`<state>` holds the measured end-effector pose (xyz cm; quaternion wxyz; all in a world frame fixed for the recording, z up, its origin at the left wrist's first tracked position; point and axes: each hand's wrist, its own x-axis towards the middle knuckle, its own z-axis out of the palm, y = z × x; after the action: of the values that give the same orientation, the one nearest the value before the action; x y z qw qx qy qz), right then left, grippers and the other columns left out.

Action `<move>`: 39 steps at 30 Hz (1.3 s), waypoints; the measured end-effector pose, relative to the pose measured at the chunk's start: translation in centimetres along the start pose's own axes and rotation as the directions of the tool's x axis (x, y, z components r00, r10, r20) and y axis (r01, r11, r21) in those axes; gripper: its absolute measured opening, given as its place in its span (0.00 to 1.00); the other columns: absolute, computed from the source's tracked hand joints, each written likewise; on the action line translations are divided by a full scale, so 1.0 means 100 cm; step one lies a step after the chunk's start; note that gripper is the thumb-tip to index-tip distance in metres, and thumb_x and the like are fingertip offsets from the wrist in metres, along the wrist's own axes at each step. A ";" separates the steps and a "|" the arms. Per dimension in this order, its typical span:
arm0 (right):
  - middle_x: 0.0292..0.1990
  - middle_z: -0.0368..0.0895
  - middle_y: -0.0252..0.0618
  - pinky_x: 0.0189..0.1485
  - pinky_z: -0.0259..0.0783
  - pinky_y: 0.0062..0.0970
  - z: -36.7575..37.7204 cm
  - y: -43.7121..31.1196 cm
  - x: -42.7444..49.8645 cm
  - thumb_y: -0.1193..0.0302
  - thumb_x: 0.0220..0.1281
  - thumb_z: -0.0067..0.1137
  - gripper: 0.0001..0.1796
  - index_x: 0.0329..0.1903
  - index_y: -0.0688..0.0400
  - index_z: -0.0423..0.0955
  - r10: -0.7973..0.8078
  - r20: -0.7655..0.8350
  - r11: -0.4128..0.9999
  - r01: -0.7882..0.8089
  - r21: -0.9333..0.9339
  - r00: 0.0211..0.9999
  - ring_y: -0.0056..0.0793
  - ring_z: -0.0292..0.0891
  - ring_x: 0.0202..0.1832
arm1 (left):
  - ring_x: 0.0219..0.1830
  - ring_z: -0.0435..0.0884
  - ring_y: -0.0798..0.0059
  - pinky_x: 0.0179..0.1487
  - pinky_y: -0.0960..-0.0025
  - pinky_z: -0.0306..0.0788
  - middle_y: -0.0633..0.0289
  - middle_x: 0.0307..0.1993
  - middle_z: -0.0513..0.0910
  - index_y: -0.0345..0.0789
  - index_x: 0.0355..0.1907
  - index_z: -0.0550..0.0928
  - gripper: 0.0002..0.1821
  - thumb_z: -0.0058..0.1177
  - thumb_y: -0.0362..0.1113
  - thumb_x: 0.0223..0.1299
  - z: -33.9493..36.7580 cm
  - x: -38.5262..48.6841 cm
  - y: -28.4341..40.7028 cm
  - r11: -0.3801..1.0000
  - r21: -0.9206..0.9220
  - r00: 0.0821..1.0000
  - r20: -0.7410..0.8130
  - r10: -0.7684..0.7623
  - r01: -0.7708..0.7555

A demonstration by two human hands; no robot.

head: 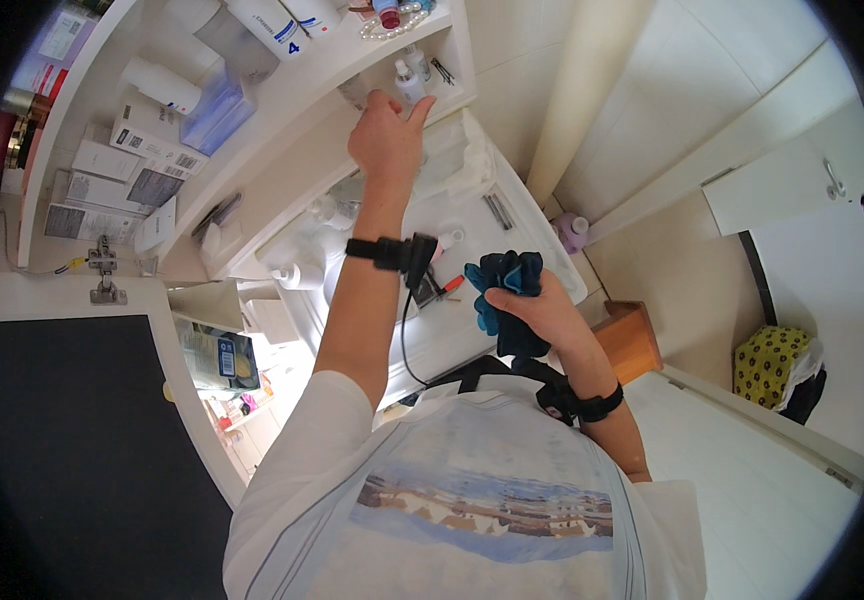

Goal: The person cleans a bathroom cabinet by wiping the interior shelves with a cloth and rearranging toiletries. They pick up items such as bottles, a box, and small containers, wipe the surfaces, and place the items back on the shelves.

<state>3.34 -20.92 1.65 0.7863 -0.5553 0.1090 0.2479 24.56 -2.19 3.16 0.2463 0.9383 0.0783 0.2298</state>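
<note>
My left hand (385, 139) reaches up to the low open compartment (453, 96) of a white wall cabinet. Its thumb sticks out just below a small white pump bottle (407, 81), and a clear object (354, 91) shows at its other side. Most of its fingers are turned away from me, so a grip cannot be made out. In my right hand (544, 307) is a bunched dark navy and teal cloth (518, 322), held over the near edge of the white counter (529, 240). Both forearms wear black straps with devices.
Bottles and cartons (106, 184) fill the cabinet shelves at left, beside an open mirror-cabinet door (79, 420). On the counter are a white bottle (301, 276) and a red-tipped tool (452, 284). A purple bottle (571, 232), a pipe (586, 82) and a wooden stool (631, 337) stand to the right.
</note>
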 end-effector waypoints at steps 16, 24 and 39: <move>0.40 0.83 0.36 0.42 0.78 0.27 -0.018 0.001 -0.009 0.68 0.60 0.69 0.20 0.53 0.63 0.78 -0.008 -0.099 0.999 0.005 -0.040 0.995 0.24 0.80 0.38 | 0.35 0.85 0.61 0.38 0.58 0.76 0.61 0.31 0.86 0.40 0.38 0.83 0.13 0.58 0.47 0.61 0.011 0.005 0.001 0.998 -0.065 1.000 -0.016 0.010 -0.011; 0.56 0.79 0.45 0.61 0.75 0.43 -0.061 -0.024 -0.063 0.58 0.60 0.66 0.30 0.61 0.61 0.71 -0.364 -0.082 0.754 0.345 0.559 0.928 0.39 0.77 0.57 | 0.39 0.80 0.73 0.48 0.70 0.76 0.62 0.41 0.83 0.37 0.60 0.76 0.21 0.57 0.33 0.63 -0.018 -0.208 0.007 0.652 -0.709 0.592 0.655 0.469 0.269; 0.59 0.76 0.43 0.62 0.71 0.32 -0.049 -0.013 -0.027 0.73 0.60 0.60 0.36 0.70 0.65 0.60 -0.058 0.242 0.978 0.006 0.210 0.969 0.33 0.74 0.59 | 0.58 0.77 0.69 0.62 0.63 0.74 0.58 0.59 0.75 0.33 0.64 0.71 0.21 0.48 0.26 0.69 -0.060 -0.253 0.013 -0.382 -0.479 0.600 0.731 0.325 0.790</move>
<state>2.19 -26.53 2.17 0.8515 -0.4366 0.0267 0.2893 -0.55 -7.34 -1.46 0.9327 0.2682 0.0209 -0.2402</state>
